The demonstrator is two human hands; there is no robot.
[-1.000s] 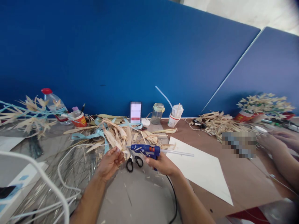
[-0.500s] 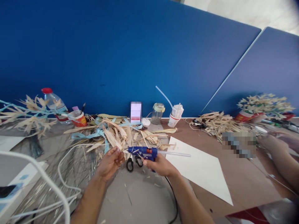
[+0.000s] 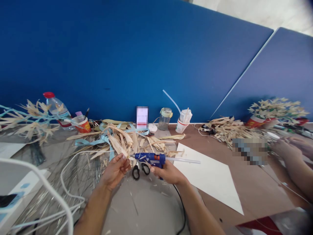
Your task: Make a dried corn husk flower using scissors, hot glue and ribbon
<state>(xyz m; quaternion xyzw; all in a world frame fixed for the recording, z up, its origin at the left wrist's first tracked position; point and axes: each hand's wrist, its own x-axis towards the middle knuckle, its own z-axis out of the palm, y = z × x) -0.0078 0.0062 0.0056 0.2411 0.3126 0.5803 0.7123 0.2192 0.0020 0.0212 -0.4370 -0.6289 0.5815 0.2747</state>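
Note:
My right hand (image 3: 170,172) is wrapped round the handle of a blue hot glue gun (image 3: 149,158), a clear glue stick (image 3: 184,160) jutting from its back end. The nozzle points left, right at the fingertips of my left hand (image 3: 116,169). Those fingers pinch a small pale piece of corn husk, mostly hidden by them. Just beneath the gun lie scissors with black handles (image 3: 136,172). Behind both hands is a heap of dried corn husks (image 3: 126,138) tangled with light blue ribbon (image 3: 94,142).
Thin wires (image 3: 56,182) and a white power strip (image 3: 23,199) with cables cover the left. A white sheet (image 3: 210,176) lies right of my hand. Behind stand a bottle (image 3: 57,107), a phone (image 3: 142,117), a jar (image 3: 165,120) and a paper cup (image 3: 182,126). Another person's hands (image 3: 283,148) work at far right.
The glue gun has shifted very slightly to the right, its nozzle still by my left fingertips. My left hand stays in place. The other person's hands have moved a little.

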